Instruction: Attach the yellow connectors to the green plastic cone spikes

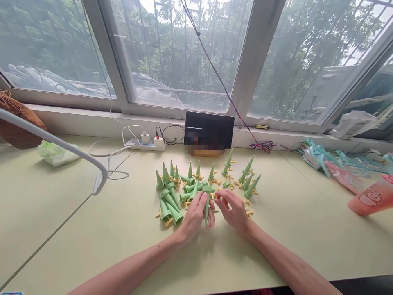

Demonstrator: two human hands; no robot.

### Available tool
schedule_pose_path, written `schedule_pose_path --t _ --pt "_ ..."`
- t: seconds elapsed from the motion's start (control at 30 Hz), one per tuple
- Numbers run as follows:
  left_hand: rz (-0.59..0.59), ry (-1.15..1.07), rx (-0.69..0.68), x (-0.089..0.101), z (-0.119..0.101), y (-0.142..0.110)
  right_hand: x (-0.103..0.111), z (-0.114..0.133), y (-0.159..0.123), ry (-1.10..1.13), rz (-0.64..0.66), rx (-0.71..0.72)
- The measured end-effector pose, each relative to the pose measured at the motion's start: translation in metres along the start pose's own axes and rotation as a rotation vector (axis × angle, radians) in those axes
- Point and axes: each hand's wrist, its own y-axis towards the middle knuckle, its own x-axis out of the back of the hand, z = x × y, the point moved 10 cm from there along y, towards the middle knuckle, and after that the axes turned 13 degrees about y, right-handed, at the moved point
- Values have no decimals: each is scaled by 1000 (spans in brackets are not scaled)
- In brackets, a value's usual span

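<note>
My left hand (195,215) is closed around a green plastic plant watering spike (206,205), its wide capped end up and its tip pointing down. Close beside it on the right, my right hand (233,207) pinches a small yellow valve (213,196) at the side of that spike's cap. Whether the valve sits in the cap, I cannot tell. Several green spikes (172,205) lie in a heap left of my hands, some with yellow valves (169,221). Behind and to the right, more spikes (252,186) stand tip up, with yellow valves at their bases.
A dark tablet (209,130) leans by the window sill, near a white power strip (147,144) with cables. A white curved lamp arm (61,137) crosses the left side. At right are a pink cup (370,198) and bagged teal items (340,159). A plastic bag (57,153) lies left.
</note>
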Motion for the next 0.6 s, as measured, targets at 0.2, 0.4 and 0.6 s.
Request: schedule_pose_path --t 0.2,0.4,0.6 --pt "10 -58 23 -2 14 4 -6 -8 -4 -25 51 -53" --pt "13 -51 24 -4 18 4 -7 -8 -4 -40 68 -53" --pt "56 -42 6 -6 19 6 -7 -7 -6 -37 73 -33"
